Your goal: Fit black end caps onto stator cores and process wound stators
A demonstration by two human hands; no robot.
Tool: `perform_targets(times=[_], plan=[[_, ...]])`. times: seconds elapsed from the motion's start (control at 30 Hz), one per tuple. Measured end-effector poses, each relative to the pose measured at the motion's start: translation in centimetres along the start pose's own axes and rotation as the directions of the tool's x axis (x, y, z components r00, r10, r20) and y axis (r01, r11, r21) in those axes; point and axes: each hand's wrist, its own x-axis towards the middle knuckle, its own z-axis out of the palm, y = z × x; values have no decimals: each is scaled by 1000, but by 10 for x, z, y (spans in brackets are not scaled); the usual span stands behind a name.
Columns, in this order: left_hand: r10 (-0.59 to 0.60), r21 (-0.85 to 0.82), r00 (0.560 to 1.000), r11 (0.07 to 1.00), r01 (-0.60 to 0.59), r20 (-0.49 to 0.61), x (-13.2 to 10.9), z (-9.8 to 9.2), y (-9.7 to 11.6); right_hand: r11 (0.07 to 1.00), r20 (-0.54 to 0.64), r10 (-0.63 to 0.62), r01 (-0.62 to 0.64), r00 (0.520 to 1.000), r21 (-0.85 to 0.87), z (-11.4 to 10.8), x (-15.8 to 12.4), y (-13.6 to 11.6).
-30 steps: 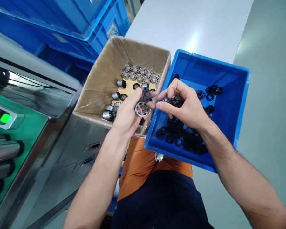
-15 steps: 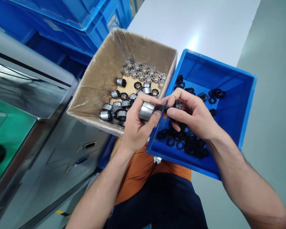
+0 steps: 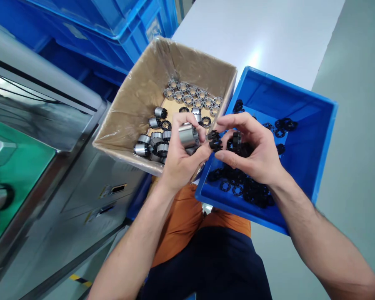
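My left hand (image 3: 183, 160) is wrapped round a silver metal cylinder (image 3: 187, 136), its hollow end turned right. Between both hands is a black toothed ring (image 3: 215, 141), close to my left thumb tip and my right fingertips; which hand bears it I cannot tell. My right hand (image 3: 256, 148) curls round another black toothed ring (image 3: 236, 142), with more black parts partly hidden in the palm. Below the left hand, a lined cardboard box (image 3: 128, 104) contains metal cylinders with black toothed ends (image 3: 142, 149). Under the right hand, a blue bin (image 3: 320, 146) contains loose black rings (image 3: 256, 191).
Bare metal cylinders (image 3: 188, 100) stand in rows at the box's far side. A white table (image 3: 268, 29) lies behind. Stacked blue crates (image 3: 121, 50) rise at the upper left. A metal machine with a green surface (image 3: 21, 183) stands at the left.
My hands have moved slightly apart. The cylinder's hollow end now shows, and a black toothed ring has come into clearer view between the hands. The right fingers have spread wider.
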Motion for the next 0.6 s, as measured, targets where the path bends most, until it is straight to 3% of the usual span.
perform_targets(times=[0.2,0.6], plan=[[-144,-66,987,987,149,66,-6,7,7,988,-63,-99,91,993,-123,4,-4,5],[-156,-80,971,982,173,183,-9,3,9,958,-20,-248,242,968,-154,7,-2,9]])
